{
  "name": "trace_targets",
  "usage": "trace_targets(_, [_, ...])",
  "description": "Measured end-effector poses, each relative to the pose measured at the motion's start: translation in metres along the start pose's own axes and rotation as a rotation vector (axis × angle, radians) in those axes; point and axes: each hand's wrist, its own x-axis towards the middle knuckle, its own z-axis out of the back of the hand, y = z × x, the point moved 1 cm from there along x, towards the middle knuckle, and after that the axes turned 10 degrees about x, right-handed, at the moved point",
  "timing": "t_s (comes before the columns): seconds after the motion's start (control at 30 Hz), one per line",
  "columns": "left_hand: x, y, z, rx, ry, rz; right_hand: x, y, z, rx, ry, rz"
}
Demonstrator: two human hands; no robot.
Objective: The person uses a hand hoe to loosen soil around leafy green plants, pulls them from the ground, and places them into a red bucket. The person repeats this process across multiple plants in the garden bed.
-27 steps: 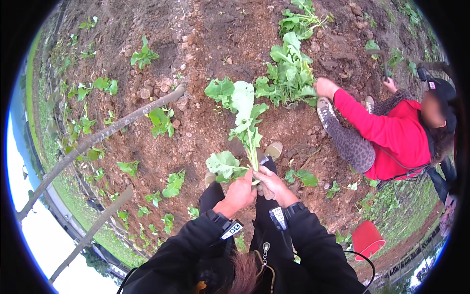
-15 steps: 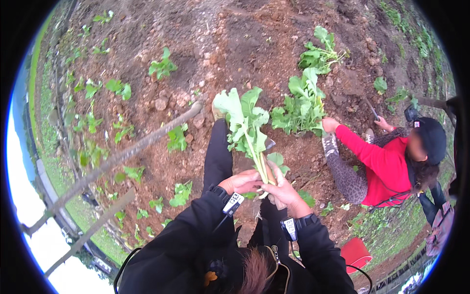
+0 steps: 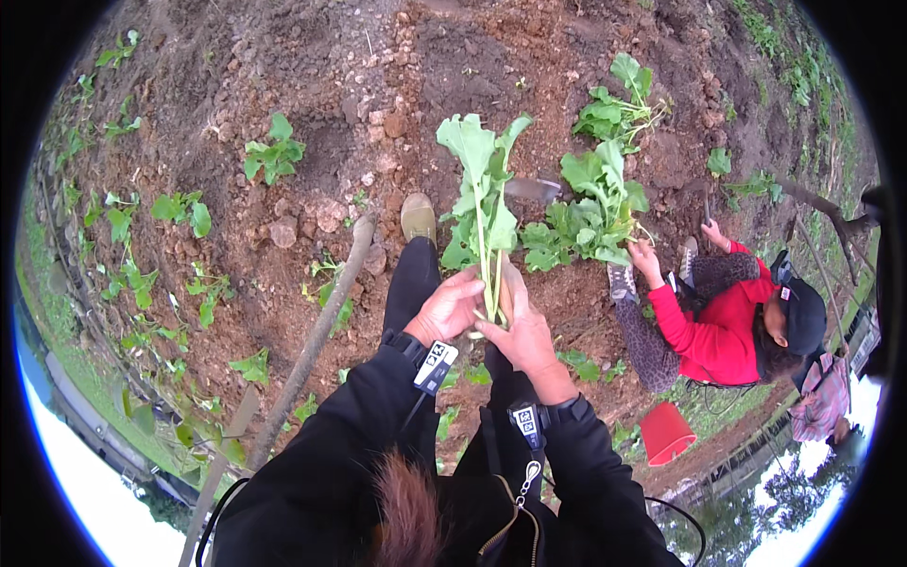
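Note:
Leafy greens (image 3: 482,203) with broad green leaves and pale stems stand upright between my hands, above my legs. My left hand (image 3: 450,307) is closed around the stems from the left side. On the other side my right hand (image 3: 525,338) grips the stem ends, its thumb laid across them. A wooden handle lies along its fingers, and a grey metal blade (image 3: 534,189) shows beyond the leaves. How the blade joins the handle is hidden by the leaves.
A co-worker in a red top (image 3: 718,331) crouches at right, one hand at a pile of cut greens (image 3: 595,203). Another pile (image 3: 619,109) lies farther off. A red bucket (image 3: 666,433) stands near right. A long wooden pole (image 3: 316,350) slants at left among small plants (image 3: 274,151).
The greens in my hands have turned more upright, and my hands have risen slightly in view. The blade is more exposed. My head view has shifted, and the co-worker's hand stays at the pile.

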Motion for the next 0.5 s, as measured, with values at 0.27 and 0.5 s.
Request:
trace_targets(0.27, [0.016,-0.040,0.043,0.168,-0.067,0.194,0.052,-0.013,-0.012,-0.159,0.064,0.059])
trace_targets(0.5, [0.060,-0.074,0.081,0.559,-0.088,0.396,0.101,-0.040,0.003,-0.222,0.167,-0.021])
